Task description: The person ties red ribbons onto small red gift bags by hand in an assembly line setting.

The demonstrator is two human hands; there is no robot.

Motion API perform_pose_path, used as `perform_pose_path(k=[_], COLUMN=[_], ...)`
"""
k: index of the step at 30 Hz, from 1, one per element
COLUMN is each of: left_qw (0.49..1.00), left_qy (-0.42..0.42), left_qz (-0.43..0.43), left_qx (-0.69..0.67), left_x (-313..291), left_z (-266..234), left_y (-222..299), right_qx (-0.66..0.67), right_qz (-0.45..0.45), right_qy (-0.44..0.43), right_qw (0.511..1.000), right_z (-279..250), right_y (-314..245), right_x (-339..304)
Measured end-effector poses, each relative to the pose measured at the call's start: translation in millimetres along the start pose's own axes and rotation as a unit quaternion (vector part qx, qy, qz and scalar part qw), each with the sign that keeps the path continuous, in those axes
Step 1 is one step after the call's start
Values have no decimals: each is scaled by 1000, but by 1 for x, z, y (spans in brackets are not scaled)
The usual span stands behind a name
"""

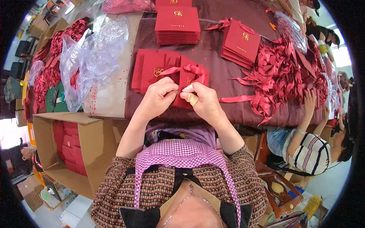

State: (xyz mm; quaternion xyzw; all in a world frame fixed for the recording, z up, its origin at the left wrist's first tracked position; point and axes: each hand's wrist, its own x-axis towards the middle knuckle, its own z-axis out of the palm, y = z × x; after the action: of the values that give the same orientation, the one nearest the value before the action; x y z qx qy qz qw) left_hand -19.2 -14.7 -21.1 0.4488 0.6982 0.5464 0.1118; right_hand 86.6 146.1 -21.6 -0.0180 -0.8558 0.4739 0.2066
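Both my hands meet over a flat red paper bag (186, 78) with gold print, which lies near the table's front edge. A glossy red ribbon (194, 69) curls across its top, and a loose end points left. My left hand (160, 97) is closed in a pinch at the bag's left edge; what its fingertips hold is hidden. Pale wraps cover the thumb and a finger of my right hand (205, 102), which pinches where the ribbon runs down. Just left of the bag, more flat red bags (146, 70) lie fanned out and overlapping.
Stacked red bags (177, 22) stand at the back, with another pile (240, 43) to their right. Tangled red ribbons (272, 76) heap up at right, near a co-worker's hand (310, 100). Clear plastic wrap (95, 57) covers the left side. A cardboard box (97, 146) holds red bags.
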Motion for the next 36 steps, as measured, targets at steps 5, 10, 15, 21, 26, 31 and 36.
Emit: perform_pose_path(k=[5, 10, 15, 21, 26, 31, 36], left_qw=[1000, 999, 984, 788, 611, 731, 982], left_qy=[-14, -29, -78, 19, 108, 2, -41], left_qz=[1, 28, -17, -251, -304, -156, -5], left_qx=[-15, -30, -157, -562, -723, -664, -186], left_x=[-1, -2, -3, -1, 3, -13, -6], left_z=[2, 7, 4, -23, -16, 12, 18], left_y=[6, 6, 1, -22, -25, -13, 12], right_qx=[154, -143, -8, 13, 17, 58, 94], right_qz=[78, -208, -182, -232, -194, -163, -191], right_qy=[-23, -64, -111, -81, -66, -21, -23], right_qw=[985, 966, 977, 969, 979, 985, 977], right_z=[-33, -33, -29, -36, -32, -28, -29], right_y=[-6, -6, 9, -9, -4, -3, 0], right_x=[13, 34, 30, 28, 26, 27, 29])
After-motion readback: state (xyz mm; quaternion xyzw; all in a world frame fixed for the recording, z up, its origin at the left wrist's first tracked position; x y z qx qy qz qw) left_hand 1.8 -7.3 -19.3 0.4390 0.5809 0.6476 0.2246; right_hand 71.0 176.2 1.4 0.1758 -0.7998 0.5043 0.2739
